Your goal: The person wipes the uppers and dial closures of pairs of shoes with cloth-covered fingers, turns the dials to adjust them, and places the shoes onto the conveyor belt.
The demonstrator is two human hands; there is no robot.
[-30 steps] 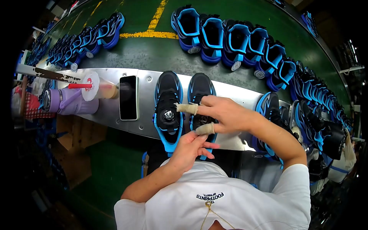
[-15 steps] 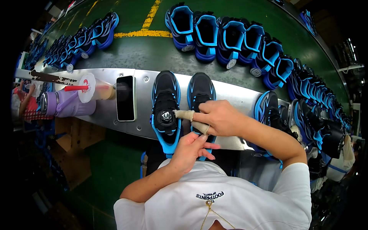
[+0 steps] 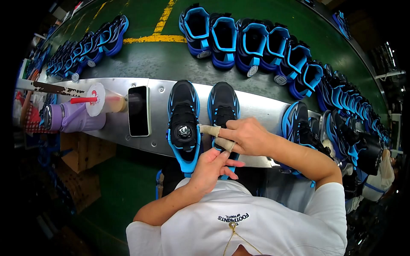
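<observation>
Two black-and-blue shoes lie side by side, toes away from me: the left shoe [image 3: 183,100] with a round dial on its tongue, the right shoe [image 3: 223,98] partly under my hands. My right hand [image 3: 245,136] is over the right shoe, two digits wrapped in beige coverings and held apart; one points at the left shoe's edge. Just below, my left hand [image 3: 209,170] has thumb and forefinger together against a wrapped digit, its other fingers spread. Anything small between those fingertips is hidden.
Left of the shoes are a black-screened phone [image 3: 139,111], a lidded drink cup [image 3: 113,102] with a red straw and a purple bottle [image 3: 85,117]. More shoes [image 3: 299,123] stand at right. Shoe rows [image 3: 256,40] line the green surface behind the metal ledge [image 3: 162,128].
The wrapped forefinger of my right hand has dropped slightly towards me. My left hand has barely moved. The ledge's objects and shoe rows appear shifted a little left in view.
</observation>
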